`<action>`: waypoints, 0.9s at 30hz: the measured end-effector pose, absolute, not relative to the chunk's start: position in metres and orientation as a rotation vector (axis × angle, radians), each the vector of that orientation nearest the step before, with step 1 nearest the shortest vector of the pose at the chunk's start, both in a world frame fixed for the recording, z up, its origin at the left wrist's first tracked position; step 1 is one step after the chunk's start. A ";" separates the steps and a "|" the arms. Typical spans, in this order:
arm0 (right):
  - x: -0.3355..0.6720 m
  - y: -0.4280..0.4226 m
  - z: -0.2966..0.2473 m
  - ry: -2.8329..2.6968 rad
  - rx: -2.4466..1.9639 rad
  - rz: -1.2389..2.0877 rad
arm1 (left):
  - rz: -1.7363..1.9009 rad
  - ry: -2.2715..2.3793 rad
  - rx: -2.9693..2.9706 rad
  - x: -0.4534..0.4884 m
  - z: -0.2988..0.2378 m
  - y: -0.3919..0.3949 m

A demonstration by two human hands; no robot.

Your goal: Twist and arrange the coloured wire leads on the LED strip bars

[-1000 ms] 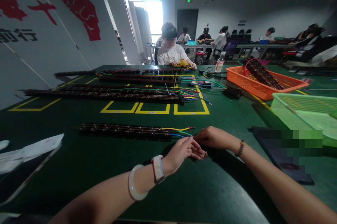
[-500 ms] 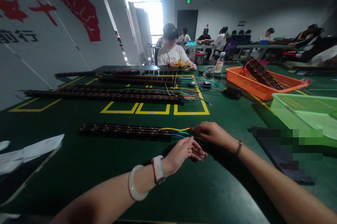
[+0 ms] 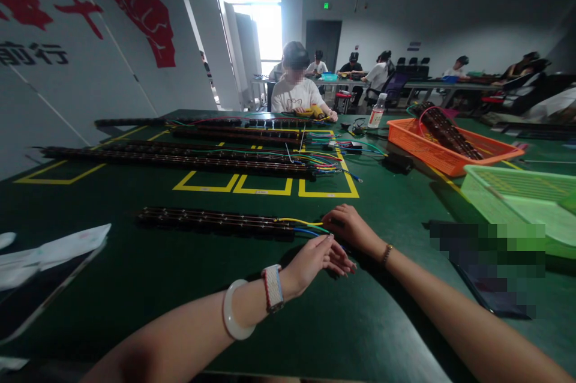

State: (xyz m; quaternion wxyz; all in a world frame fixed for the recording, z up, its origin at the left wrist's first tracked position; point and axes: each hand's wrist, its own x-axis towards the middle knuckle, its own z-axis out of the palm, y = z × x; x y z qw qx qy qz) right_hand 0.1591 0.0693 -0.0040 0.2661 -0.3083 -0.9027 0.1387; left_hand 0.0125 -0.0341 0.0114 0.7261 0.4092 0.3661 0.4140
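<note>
A long dark strip [image 3: 211, 221] lies across the green table [image 3: 135, 287] in front of me, with yellow, green and blue wires [image 3: 303, 226] coming out of its right end. My right hand [image 3: 348, 227] rests on the ends of those wires with its fingers curled over them. Just below the wires is my left hand [image 3: 317, 258], fingers stretched out to the right and holding nothing. A white bangle and a woven watch band sit on my left wrist.
More long dark strips [image 3: 180, 161] with coloured wires lie farther back on yellow floor-tape markings. An orange basket [image 3: 443, 149] and a green basket [image 3: 517, 203] stand at the right. Papers [image 3: 49, 254] lie at the left. A seated person [image 3: 297, 89] works at the far side.
My right hand has slid left and forward onto the wire ends. My left hand has stayed almost in place.
</note>
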 end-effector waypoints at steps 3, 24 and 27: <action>0.158 0.069 -0.002 -2.404 -0.835 0.467 | 0.918 0.799 0.907 0.012 0.012 -0.034; 0.140 0.053 0.000 -2.580 -0.783 0.549 | 0.920 0.801 0.919 0.012 0.008 -0.034; 0.140 0.052 0.002 -2.515 -0.799 0.550 | 0.964 0.790 0.850 0.012 0.008 -0.033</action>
